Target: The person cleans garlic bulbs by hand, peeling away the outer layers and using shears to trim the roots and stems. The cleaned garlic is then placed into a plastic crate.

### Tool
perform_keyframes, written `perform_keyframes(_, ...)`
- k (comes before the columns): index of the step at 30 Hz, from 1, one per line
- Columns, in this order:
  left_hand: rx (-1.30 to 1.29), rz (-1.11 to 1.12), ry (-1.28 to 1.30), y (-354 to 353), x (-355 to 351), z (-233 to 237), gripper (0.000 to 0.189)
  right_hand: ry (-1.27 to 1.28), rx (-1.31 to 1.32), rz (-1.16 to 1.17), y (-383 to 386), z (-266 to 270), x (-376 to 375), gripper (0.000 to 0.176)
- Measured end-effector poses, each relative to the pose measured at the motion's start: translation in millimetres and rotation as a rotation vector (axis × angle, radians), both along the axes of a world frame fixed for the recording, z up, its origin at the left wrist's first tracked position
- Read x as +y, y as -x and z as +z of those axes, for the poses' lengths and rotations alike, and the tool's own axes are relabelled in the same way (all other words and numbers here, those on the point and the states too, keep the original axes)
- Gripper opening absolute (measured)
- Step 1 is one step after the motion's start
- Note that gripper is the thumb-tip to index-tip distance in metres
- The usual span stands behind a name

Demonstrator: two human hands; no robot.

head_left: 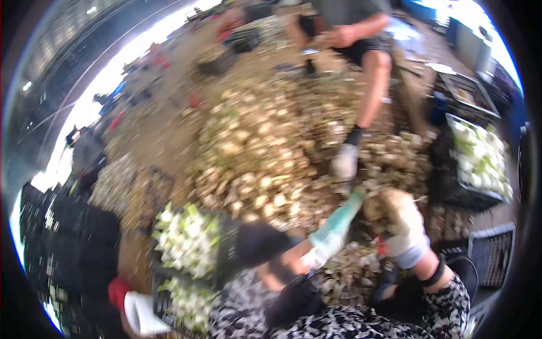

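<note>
My left hand (339, 221), in a green and white glove, reaches over the pile near the middle; its fingers are smeared by motion. To its right, my right hand (400, 223), in a stained white glove, is closed, and a small red thing (380, 245) shows at its lower edge. What it holds is too blurred to name. A large heap of pale bulbs, perhaps onions (254, 152), spreads ahead of both hands. More bulbs and peelings (350, 274) lie below them, near my patterned clothing.
Crates of white bulbs stand at the lower left (186, 240) and right (480, 158). A seated person (361, 34) is across the heap, one shoe (344, 163) near my hands. Dark stacked crates (73, 248) are at far left, an empty-looking crate (492, 257) at lower right.
</note>
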State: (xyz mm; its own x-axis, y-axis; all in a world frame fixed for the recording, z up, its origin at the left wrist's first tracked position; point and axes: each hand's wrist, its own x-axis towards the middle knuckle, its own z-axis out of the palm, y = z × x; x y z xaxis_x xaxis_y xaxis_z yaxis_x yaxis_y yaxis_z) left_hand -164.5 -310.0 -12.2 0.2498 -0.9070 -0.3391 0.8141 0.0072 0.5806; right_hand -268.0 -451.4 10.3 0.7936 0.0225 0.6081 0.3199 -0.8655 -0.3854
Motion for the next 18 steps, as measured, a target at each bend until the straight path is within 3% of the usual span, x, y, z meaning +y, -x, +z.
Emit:
perform_keyframes(2, -0.144, 0.013, 0.106, 19.2, -19.7, -26.3, 0.049, 0.012, 0.068, -0.044, 17.6, -2.4, -5.2, 0.063)
perform_keyframes(4, -0.099, 0.002, 0.070, 27.9, -25.0, -28.1, 0.047, -0.011, 0.090, -0.053, 30.0, -4.7, -12.1, 0.068)
perform_keyframes(5, 0.086, 0.027, 0.131, 30.5, -28.5, -28.9, 0.038, -0.043, 0.089, -0.041, 33.9, -7.7, -15.4, 0.069)
perform_keyframes(7, 0.058, -0.002, 0.107, 33.4, -30.6, -18.4, 0.043, -0.155, 0.097, 0.018, 38.9, -12.4, -20.5, 0.072)
perform_keyframes(12, -0.041, -0.019, 0.016, 28.7, -28.4, -28.8, 0.054, -0.345, 0.057, 0.107, 39.3, -20.3, -27.8, 0.054)
perform_keyframes(14, -0.089, 0.121, 0.087, 28.6, -33.9, -31.7, 0.067, -0.388, 0.045, 0.127, 39.5, -21.3, -34.0, 0.046)
perform_keyframes(16, -0.158, 0.192, 0.050, 28.6, -41.4, -31.9, 0.071, -0.878, -0.017, 0.174, 43.0, -25.5, -40.8, 0.028)
perform_keyframes(17, -0.228, 0.258, 0.015, 28.4, -44.2, -32.6, 0.075, -1.471, 0.076, -0.024, 48.2, -29.8, -29.5, 0.023)
perform_keyframes(18, -0.223, 0.259, 0.012, 26.8, -45.4, -39.7, 0.075, -1.431, -0.018, -0.233, 37.0, -36.0, -29.4, 0.028)
